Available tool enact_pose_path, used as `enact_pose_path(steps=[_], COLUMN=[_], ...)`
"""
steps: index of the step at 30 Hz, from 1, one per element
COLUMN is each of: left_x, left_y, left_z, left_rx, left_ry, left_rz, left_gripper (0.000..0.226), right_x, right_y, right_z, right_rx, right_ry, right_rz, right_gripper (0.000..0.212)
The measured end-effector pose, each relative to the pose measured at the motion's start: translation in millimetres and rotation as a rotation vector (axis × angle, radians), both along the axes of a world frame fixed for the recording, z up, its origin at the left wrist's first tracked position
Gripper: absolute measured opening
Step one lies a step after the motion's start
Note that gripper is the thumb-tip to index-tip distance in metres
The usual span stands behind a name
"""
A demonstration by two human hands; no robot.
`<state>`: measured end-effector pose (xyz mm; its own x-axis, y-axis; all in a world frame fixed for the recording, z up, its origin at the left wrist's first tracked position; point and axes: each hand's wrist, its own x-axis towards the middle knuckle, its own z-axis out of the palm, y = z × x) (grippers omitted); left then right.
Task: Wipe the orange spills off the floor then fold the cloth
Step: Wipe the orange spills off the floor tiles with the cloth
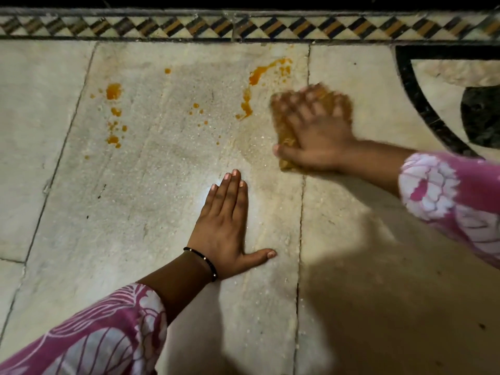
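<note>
So we've got the floor (167, 212) filling pretty much everything, pale stone slabs with dark seams; along the far edge, well beyond both hands, there's a patterned border (243, 27) of black, orange and white diamonds, and off to the right of the right hand a black curved inlay (422, 104). Pink-and-white flowery sleeves (454, 196) on both arms.

Our left hand (227, 228) is flat on the floor, fingers (230, 190) straight and pressed together, thumb stuck out to the side; holding nothing, just resting there; a thin black bracelet (201, 262) sits on that wrist.

Our right hand (316, 128) is on top of the cloth (286, 139), an orange-tan wad flat on the floor under the palm; it's blurry, so we cannot tell for sure whether the fingers are spread flat or curled into it; the thumb lies along the near edge of the cloth.

The orange spills (259, 74): a long streak just left of and beyond the right fingers; a scatter of blobs and dots well left of them, beyond the left fingertips.
</note>
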<state>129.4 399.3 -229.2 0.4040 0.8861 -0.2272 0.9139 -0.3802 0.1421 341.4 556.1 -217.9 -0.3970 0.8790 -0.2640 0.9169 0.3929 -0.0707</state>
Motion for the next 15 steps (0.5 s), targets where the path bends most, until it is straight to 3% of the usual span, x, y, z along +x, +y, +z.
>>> enact_pose_path(steps=[5, 7, 11, 15], left_x=[1, 4, -8, -51], left_y=[-1, 1, 27, 59], left_z=[1, 7, 48, 94], left_rx=[-0.059, -0.105, -0.242, -0.275], left_ry=[0.027, 0.102, 0.33, 0.646], left_rz=[0.007, 0.015, -0.105, -0.316], left_gripper=[0.12, 0.123, 0.128, 0.105], right_x=[12, 29, 23, -11], right_y=[-71, -69, -36, -15], right_z=[-1, -1, -1, -1], right_rx=[0.095, 0.077, 0.068, -0.009], right_ry=[0.067, 0.1, 0.09, 0.089], right_rz=[0.44, 0.523, 0.41, 0.138], right_gripper=[0.084, 0.082, 0.085, 0.086])
